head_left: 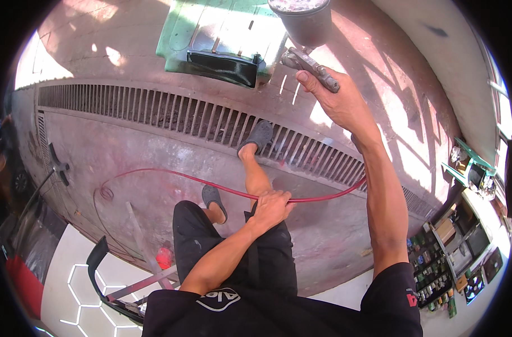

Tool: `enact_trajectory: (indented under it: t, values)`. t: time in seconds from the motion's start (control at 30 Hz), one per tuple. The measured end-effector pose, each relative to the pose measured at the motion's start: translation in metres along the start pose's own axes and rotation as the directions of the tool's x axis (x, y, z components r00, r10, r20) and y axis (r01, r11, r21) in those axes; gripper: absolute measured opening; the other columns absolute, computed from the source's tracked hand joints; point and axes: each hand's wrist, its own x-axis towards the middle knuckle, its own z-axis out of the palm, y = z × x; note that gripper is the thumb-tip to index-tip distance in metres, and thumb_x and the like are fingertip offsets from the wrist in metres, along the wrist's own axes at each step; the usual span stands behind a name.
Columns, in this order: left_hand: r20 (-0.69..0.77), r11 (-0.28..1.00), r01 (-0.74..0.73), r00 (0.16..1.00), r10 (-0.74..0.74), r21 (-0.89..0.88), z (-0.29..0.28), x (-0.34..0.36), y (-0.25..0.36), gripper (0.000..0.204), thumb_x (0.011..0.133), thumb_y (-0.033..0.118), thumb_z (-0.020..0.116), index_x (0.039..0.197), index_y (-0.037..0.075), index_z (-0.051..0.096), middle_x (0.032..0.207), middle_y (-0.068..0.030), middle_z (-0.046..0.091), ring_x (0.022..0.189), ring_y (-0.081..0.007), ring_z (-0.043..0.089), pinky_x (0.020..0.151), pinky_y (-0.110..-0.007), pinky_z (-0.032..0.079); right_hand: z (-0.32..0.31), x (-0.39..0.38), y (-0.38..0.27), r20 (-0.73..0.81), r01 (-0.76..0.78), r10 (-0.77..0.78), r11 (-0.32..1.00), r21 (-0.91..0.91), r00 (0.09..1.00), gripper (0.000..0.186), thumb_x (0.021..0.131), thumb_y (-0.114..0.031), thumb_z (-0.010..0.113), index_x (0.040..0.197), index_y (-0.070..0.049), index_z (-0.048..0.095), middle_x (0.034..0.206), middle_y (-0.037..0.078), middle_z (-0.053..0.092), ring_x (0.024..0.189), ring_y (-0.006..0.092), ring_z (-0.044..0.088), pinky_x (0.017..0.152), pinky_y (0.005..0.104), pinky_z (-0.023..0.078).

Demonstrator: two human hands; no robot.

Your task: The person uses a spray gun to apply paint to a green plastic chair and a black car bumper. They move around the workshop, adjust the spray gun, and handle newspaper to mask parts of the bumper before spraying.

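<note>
My right hand (337, 98) is closed around the handle of a metal spray gun (306, 62), which has a dark cup (305, 23) attached. Just left of the gun, at the top, lies a pale green panel (177, 28) with a glossy black lower piece (222, 66). Down over my lap, my left hand (273, 208) grips a red hose (211, 184) that loops across the concrete and runs up behind my right forearm.
A metal drain grate (177, 112) crosses the floor, with one foot on it. Black curved parts (96, 261) and a metal bar lie lower left beside a red object (164, 257). Shelves with small items (436, 264) and a green rack (469, 160) stand at right.
</note>
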Motion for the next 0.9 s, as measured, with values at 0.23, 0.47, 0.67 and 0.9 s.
enact_trajectory:
  t: [0.23, 0.47, 0.67, 0.9]
  values:
    - [-0.098, 0.994, -0.109, 0.99, 0.106, -0.022, -0.013, -0.006, -0.002, 0.026, 0.09, 0.028, 0.077, 0.094, 0.003, 0.069, 0.09, -0.0162, 0.071, 0.09, -0.0392, 0.069, 0.08, -0.051, 0.052, 0.016, 0.026, -0.011, 0.096, 0.015, -0.007, 0.997, -0.078, 0.995, 0.069, 0.096, -0.071, 0.064, 0.089, -0.003, 0.075, 0.063, 0.003, 0.058, 0.062, 0.0151, 0.058, 0.057, 0.0351, 0.046]
    - [-0.155, 0.99, -0.128, 0.981, 0.118, -0.055, -0.014, -0.013, -0.008, 0.023, 0.091, 0.026, 0.076, 0.094, 0.004, 0.069, 0.092, -0.0162, 0.071, 0.09, -0.0385, 0.069, 0.081, -0.05, 0.052, 0.032, 0.041, -0.02, 0.034, -0.016, 0.022, 0.985, -0.171, 0.999, 0.069, 0.096, -0.07, 0.065, 0.084, -0.002, 0.072, 0.061, 0.004, 0.057, 0.06, 0.0152, 0.056, 0.057, 0.0357, 0.045]
    - [-0.036, 1.0, 0.01, 0.999, -0.009, 0.028, -0.007, -0.023, -0.047, 0.033, 0.091, 0.029, 0.075, 0.113, 0.004, 0.07, 0.112, -0.0155, 0.071, 0.113, -0.0355, 0.066, 0.1, -0.053, 0.047, 0.033, 0.009, -0.031, -0.194, 0.037, -0.046, 0.998, -0.052, 0.98, 0.065, 0.099, -0.065, 0.066, 0.098, 0.0, 0.074, 0.063, 0.002, 0.055, 0.062, 0.0119, 0.051, 0.058, 0.0321, 0.041]
    - [-0.062, 0.969, 0.09, 0.992, -0.107, -0.229, -0.095, -0.038, -0.013, 0.089, 0.088, 0.027, 0.079, 0.16, 0.0, 0.034, 0.157, -0.0259, 0.046, 0.144, -0.0411, 0.047, 0.12, -0.05, 0.037, 0.042, -0.097, -0.07, -0.364, 0.042, 0.08, 0.948, 0.317, 0.928, 0.057, 0.106, -0.052, 0.062, 0.124, 0.002, 0.063, 0.096, 0.005, 0.067, 0.071, 0.0117, 0.058, 0.066, 0.0297, 0.049]
